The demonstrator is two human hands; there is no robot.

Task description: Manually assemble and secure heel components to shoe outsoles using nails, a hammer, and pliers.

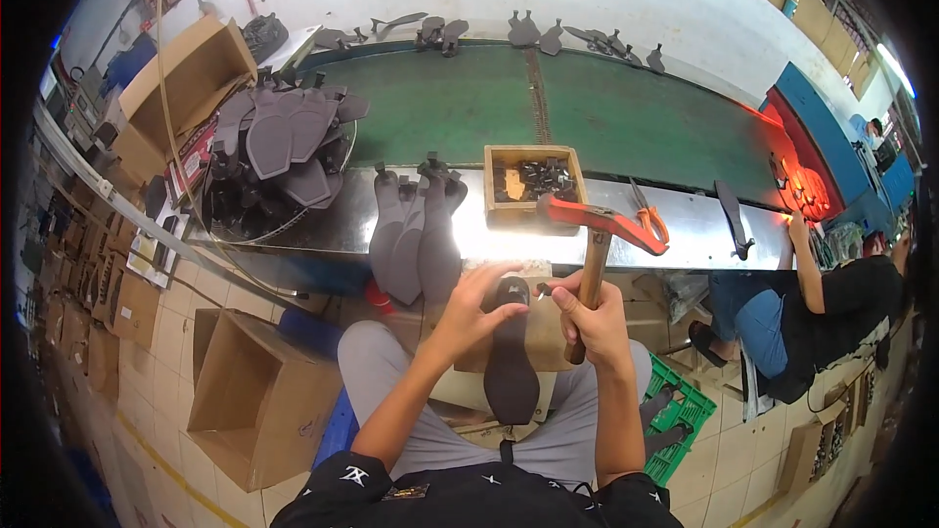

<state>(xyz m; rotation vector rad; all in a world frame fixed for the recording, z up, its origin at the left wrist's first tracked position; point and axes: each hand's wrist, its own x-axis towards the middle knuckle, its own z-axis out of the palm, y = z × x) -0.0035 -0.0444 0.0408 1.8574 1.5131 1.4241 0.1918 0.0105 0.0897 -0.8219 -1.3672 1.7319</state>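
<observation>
A dark shoe insole [512, 372] lies lengthwise over a pale work block [558, 344] between my knees, its narrow end pointing away from me. My left hand [476, 318] is beside that narrow end, fingers stretched and thumb apart, the thumb tip at the insole's edge; whether it presses on it I cannot tell. In my right hand [599, 323] is a hammer [593, 269], held upright by its wooden handle, its red and dark head above the fist. A small shiny piece [543, 290] shows at my right thumb and forefinger, too small to name.
Beyond lies a green conveyor belt [430, 98] with a metal ledge. On the ledge stand a wooden box [492, 198] of small dark parts, orange-handled pliers [648, 220] and several insoles [396, 240]. Left is a cardboard box [245, 411]; right, a green crate [690, 420] and a co-worker [822, 313].
</observation>
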